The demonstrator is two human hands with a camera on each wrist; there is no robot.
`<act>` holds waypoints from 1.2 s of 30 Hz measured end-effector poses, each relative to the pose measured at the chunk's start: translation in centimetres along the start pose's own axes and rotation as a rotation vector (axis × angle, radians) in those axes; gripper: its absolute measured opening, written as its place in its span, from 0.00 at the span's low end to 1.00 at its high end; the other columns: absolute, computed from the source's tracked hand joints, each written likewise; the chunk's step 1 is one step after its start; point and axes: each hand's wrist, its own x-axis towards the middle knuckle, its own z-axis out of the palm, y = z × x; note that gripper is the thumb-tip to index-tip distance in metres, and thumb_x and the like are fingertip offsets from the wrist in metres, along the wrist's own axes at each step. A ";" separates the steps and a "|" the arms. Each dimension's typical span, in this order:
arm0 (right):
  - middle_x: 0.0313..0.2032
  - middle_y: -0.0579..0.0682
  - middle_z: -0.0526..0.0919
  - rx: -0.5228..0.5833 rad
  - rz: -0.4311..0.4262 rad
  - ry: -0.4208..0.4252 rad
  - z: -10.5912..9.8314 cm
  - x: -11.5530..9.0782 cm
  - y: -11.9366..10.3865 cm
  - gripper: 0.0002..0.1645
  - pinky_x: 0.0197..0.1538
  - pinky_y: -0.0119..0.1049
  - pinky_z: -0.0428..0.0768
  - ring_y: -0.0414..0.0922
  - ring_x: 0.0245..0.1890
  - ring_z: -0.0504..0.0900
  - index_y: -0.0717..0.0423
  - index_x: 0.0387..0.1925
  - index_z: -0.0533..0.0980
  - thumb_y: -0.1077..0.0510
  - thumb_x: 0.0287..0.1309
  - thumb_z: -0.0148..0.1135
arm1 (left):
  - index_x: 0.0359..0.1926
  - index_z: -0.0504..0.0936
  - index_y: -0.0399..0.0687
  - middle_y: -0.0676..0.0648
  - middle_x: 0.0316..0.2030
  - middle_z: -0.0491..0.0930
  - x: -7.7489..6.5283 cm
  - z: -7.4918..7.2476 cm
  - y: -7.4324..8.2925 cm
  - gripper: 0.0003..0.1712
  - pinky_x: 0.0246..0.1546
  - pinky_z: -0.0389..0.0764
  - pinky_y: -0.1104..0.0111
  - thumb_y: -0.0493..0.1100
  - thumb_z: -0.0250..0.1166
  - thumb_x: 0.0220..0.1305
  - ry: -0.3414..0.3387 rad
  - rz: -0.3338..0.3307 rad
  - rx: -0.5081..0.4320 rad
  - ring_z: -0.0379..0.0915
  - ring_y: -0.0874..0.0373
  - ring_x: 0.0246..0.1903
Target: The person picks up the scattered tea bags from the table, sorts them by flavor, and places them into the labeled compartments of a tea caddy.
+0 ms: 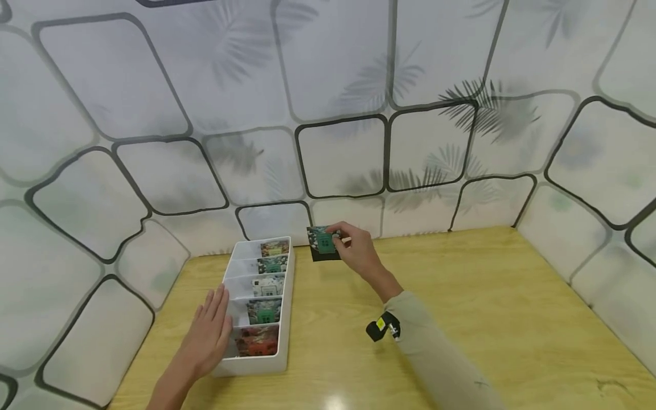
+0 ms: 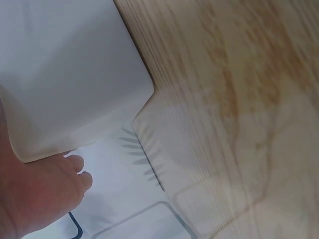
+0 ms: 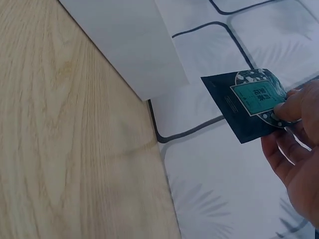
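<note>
Between thumb and fingers, my right hand (image 1: 357,249) pinches a dark sachet (image 1: 323,242) with a green label, held up near the back wall. The right wrist view shows the same sachet (image 3: 249,102) tilted, its teal label facing the camera. To the left stands a long white divided box (image 1: 284,336) with several compartments, each holding patterned sachets. Red sachets (image 1: 258,340) lie in the nearest one, and green-labelled sachets (image 1: 265,312) in the one behind it. My left hand (image 1: 207,330) rests along the box's left side, fingers straight.
The box stands on a yellowish wooden table (image 1: 461,296). A white wall covering (image 1: 340,156) with dark outlines and leaf prints rises behind the table and on both sides. A small black device (image 1: 381,326) is strapped at my right sleeve.
</note>
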 end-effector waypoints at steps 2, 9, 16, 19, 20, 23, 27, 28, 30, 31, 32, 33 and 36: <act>0.44 0.49 0.86 0.001 -0.023 -0.015 0.7 0.5 -0.5 0.13 0.41 0.39 0.86 0.45 0.43 0.85 0.51 0.50 0.84 0.67 0.69 0.62 | 0.77 0.52 0.26 0.29 0.78 0.47 -0.1 0.0 0.0 0.33 0.70 0.49 0.33 0.43 0.45 0.82 0.000 0.000 -0.005 0.40 0.28 0.76; 0.48 0.48 0.87 0.034 -0.106 -0.032 3.2 2.7 -2.4 0.14 0.42 0.35 0.85 0.44 0.43 0.85 0.52 0.51 0.83 0.67 0.69 0.61 | 0.77 0.53 0.26 0.30 0.78 0.49 0.0 0.1 0.0 0.33 0.70 0.51 0.34 0.42 0.46 0.81 0.022 0.010 0.010 0.43 0.29 0.76; 0.50 0.49 0.86 0.072 -0.109 -0.056 5.9 3.4 -3.2 0.13 0.43 0.33 0.85 0.44 0.43 0.86 0.53 0.52 0.83 0.67 0.70 0.61 | 0.77 0.54 0.27 0.30 0.78 0.49 0.1 0.1 0.2 0.33 0.71 0.51 0.35 0.42 0.46 0.81 0.019 0.008 0.017 0.43 0.30 0.76; 0.50 0.50 0.86 0.090 -0.105 -0.062 6.9 3.4 -3.5 0.13 0.44 0.33 0.85 0.46 0.44 0.87 0.55 0.52 0.83 0.67 0.69 0.62 | 0.77 0.54 0.26 0.30 0.78 0.49 0.0 0.1 0.2 0.33 0.71 0.51 0.35 0.42 0.46 0.81 0.019 0.004 0.021 0.43 0.30 0.76; 0.50 0.51 0.87 0.095 -0.106 -0.060 7.1 3.4 -3.6 0.13 0.44 0.33 0.85 0.46 0.44 0.88 0.55 0.52 0.83 0.67 0.69 0.62 | 0.77 0.54 0.26 0.30 0.78 0.49 0.0 0.1 0.1 0.33 0.71 0.51 0.35 0.42 0.46 0.81 0.019 0.004 0.024 0.43 0.30 0.76; 0.49 0.51 0.87 0.108 -0.115 -0.052 7.9 3.6 -3.8 0.13 0.45 0.32 0.85 0.47 0.44 0.88 0.56 0.51 0.83 0.68 0.69 0.63 | 0.77 0.55 0.26 0.30 0.78 0.49 -0.1 0.0 0.1 0.33 0.71 0.51 0.35 0.42 0.47 0.81 0.021 0.004 0.033 0.43 0.30 0.76; 0.49 0.51 0.87 0.113 -0.130 -0.048 9.0 4.0 -4.1 0.12 0.45 0.31 0.85 0.46 0.44 0.88 0.55 0.50 0.84 0.68 0.68 0.63 | 0.77 0.54 0.26 0.30 0.78 0.49 0.0 0.0 0.0 0.33 0.71 0.52 0.35 0.42 0.47 0.81 0.023 0.008 0.040 0.44 0.30 0.76; 0.49 0.51 0.87 0.117 -0.132 -0.048 9.2 4.1 -4.1 0.12 0.44 0.31 0.85 0.46 0.44 0.88 0.55 0.49 0.84 0.68 0.68 0.63 | 0.77 0.54 0.26 0.30 0.78 0.49 0.0 0.0 0.0 0.33 0.71 0.52 0.35 0.42 0.47 0.81 0.024 0.009 0.040 0.44 0.30 0.76; 0.49 0.50 0.87 0.117 -0.125 -0.051 9.8 4.2 -4.1 0.12 0.44 0.30 0.85 0.45 0.43 0.88 0.55 0.49 0.84 0.68 0.68 0.63 | 0.77 0.54 0.26 0.30 0.78 0.49 0.0 0.0 0.0 0.33 0.71 0.52 0.35 0.42 0.47 0.81 0.026 0.009 0.040 0.44 0.30 0.76; 0.49 0.50 0.87 0.119 -0.122 -0.054 10.0 4.2 -4.0 0.12 0.43 0.30 0.85 0.44 0.43 0.88 0.55 0.49 0.84 0.68 0.68 0.63 | 0.77 0.55 0.26 0.30 0.78 0.49 0.0 0.0 0.0 0.33 0.71 0.52 0.36 0.42 0.47 0.80 0.027 0.010 0.041 0.44 0.30 0.76; 0.48 0.50 0.87 0.119 -0.116 -0.058 10.3 4.1 -4.0 0.12 0.43 0.29 0.84 0.44 0.43 0.88 0.55 0.48 0.84 0.68 0.68 0.63 | 0.77 0.55 0.26 0.30 0.78 0.49 0.0 0.0 0.0 0.33 0.71 0.52 0.36 0.42 0.47 0.80 0.027 0.008 0.039 0.44 0.30 0.76; 0.48 0.50 0.87 0.121 -0.111 -0.061 10.5 4.1 -4.0 0.12 0.42 0.29 0.84 0.44 0.42 0.87 0.55 0.48 0.84 0.68 0.68 0.63 | 0.76 0.55 0.26 0.30 0.78 0.50 0.0 0.0 0.1 0.33 0.71 0.52 0.36 0.42 0.47 0.80 0.027 0.008 0.038 0.44 0.30 0.76; 0.47 0.50 0.87 0.117 -0.095 -0.071 11.1 3.7 -3.8 0.11 0.42 0.29 0.84 0.43 0.41 0.87 0.55 0.48 0.84 0.68 0.68 0.63 | 0.76 0.55 0.26 0.30 0.78 0.49 -0.1 0.1 0.2 0.33 0.71 0.52 0.36 0.42 0.47 0.80 0.024 0.001 0.033 0.44 0.30 0.76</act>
